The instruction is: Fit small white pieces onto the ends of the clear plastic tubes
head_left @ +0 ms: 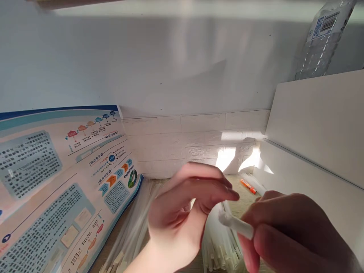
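My right hand, at the lower right, pinches a short white tube-like piece between thumb and fingers. The piece points left, its far end blurred. My left hand is bent at the wrist just left of it, fingers curled and thumb pressed up against them. Whatever the left fingers hold, if anything, is hidden. Beneath and between my hands lies a bundle of translucent thin plastic tubes with whitish ends toward me. A second bundle of long clear tubes lies left of my left hand.
A printed poster board leans along the left side. An orange pen-like item lies on the wooden tabletop near the back. White panels close off the right, with a clear plastic bottle above. A white brick-pattern wall stands behind.
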Motion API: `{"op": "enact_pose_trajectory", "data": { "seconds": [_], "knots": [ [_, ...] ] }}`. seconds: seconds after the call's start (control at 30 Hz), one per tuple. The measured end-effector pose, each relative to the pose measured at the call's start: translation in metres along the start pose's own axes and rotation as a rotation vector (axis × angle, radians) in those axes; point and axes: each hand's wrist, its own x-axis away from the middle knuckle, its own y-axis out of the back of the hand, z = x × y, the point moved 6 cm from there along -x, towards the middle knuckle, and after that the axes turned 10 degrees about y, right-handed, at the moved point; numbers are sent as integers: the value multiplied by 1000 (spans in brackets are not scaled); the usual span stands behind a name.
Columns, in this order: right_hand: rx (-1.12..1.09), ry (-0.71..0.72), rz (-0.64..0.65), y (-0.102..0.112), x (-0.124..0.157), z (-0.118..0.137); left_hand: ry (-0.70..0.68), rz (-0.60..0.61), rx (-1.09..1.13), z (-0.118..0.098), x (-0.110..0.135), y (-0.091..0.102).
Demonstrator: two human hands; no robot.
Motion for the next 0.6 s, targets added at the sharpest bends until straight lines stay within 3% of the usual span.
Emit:
{"op": "enact_pose_trajectory", "data": {
  "seconds": [0.07,0.17,0.37,0.6],
  "knots": [
    [-39,-33,-50,-3,-13,0,-19,6,-11,0,-18,-8],
    [57,-15,-151,-6,-22,-2,77,18,101,7,-31,-9],
    [139,140,-119,-20,-21,-5,167,55,332,13,-23,-16],
    [190,170,-76,-30,-17,-8,269,-15,441,19,-20,-18]
  ]
}}
